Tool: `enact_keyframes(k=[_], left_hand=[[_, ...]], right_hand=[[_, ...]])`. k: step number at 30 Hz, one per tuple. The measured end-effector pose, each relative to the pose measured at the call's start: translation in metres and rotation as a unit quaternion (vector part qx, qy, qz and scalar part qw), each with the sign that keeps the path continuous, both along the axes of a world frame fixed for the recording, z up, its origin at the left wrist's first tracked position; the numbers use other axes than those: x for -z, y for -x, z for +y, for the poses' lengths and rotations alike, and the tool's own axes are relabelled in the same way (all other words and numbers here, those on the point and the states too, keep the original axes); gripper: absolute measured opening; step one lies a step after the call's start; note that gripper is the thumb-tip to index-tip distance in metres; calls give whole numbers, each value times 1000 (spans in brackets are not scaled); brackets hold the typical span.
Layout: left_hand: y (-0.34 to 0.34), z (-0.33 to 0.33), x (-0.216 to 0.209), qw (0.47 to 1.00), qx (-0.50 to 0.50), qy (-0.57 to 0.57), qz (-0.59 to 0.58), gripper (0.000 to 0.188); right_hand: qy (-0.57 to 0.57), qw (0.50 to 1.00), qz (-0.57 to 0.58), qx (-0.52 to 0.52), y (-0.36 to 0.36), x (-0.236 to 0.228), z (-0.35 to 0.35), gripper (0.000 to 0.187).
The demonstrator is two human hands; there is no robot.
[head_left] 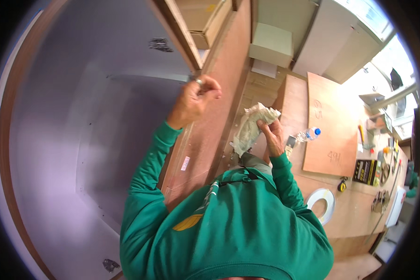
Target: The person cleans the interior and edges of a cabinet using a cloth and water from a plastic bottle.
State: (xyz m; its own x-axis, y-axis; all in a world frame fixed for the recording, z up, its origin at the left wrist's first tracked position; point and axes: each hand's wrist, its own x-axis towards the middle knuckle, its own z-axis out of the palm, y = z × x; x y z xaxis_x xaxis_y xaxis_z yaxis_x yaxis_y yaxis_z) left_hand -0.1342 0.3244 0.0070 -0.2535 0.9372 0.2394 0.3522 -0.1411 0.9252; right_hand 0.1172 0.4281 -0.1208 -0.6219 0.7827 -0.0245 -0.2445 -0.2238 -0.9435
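My right hand [274, 135] grips a crumpled, pale, thin plastic bag [250, 127] in front of my body, thumb on top and the bag hanging toward the floor. What lies inside the bag cannot be made out. My left hand [194, 101] is raised over the top edge of a reddish wooden panel [219, 93], its fingers curled together with a ring on one. Whether anything small sits between those fingers is hidden. Just beyond this hand is the corner of a wooden frame [191, 51]. A pale cabinet interior [121, 135] lies to its left.
At the right, a workbench [354, 200] carries a marked plywood board [329, 126], a water bottle [309, 134], a tape measure [342, 184], a roll of white edging [320, 205] and a black box [366, 171]. A cardboard box [203, 23] and white cabinets [331, 42] stand farther off.
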Motion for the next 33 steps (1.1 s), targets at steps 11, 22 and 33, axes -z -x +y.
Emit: enact_keyframes(k=[11, 22, 33], left_hand=[[5, -7, 3, 997, -1, 44, -66, 12], [-13, -7, -9, 998, -36, 9, -58, 13], [-9, -12, -8, 997, -80, -3, 20, 26]], right_hand=[[-54, 998, -5, -25, 20, -30, 16, 40], [15, 991, 102, -87, 70, -69, 10, 38], [30, 992, 73, -99, 72, -72, 5, 36]])
